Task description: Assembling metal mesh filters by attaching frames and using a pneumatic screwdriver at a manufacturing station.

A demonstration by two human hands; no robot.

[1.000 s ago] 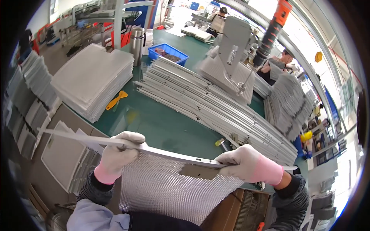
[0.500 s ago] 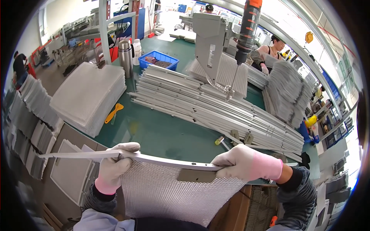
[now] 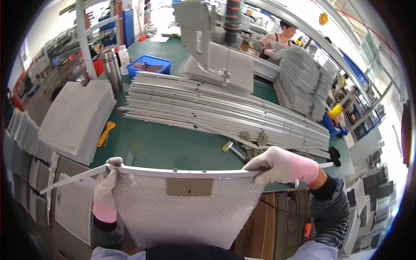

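Between my gloved hands hangs a silvery mesh panel (image 3: pixel 182 221), its top edge along a thin white metal strip (image 3: pixel 149 170). The strip bends at the panel's left corner, and its free end slants down to the left. My left hand (image 3: pixel 106 182) is closed round that corner. At the right corner my right hand (image 3: pixel 275 167) grips strip and mesh, its fingers partly hidden. A tan rectangular plate (image 3: pixel 189 187) sits on the mesh just below the strip. Beyond my right hand lies a hammer (image 3: pixel 232 150) with a yellowish head.
Long metal strips (image 3: pixel 216 110) lie across the green table (image 3: pixel 164 151). Mesh stacks (image 3: pixel 76 121) stand left and far right. A blue bin (image 3: pixel 149 66), a steel flask (image 3: pixel 112 69) and a yellow scraper (image 3: pixel 106 133) are nearby. A hanging screwdriver (image 3: pixel 232 21) is overhead; a co-worker (image 3: pixel 277 43) handles sheets.
My left hand has slid out to the panel's left corner, where the strip now bends. The mesh hangs more squarely and spread out. My view has shifted to the right.
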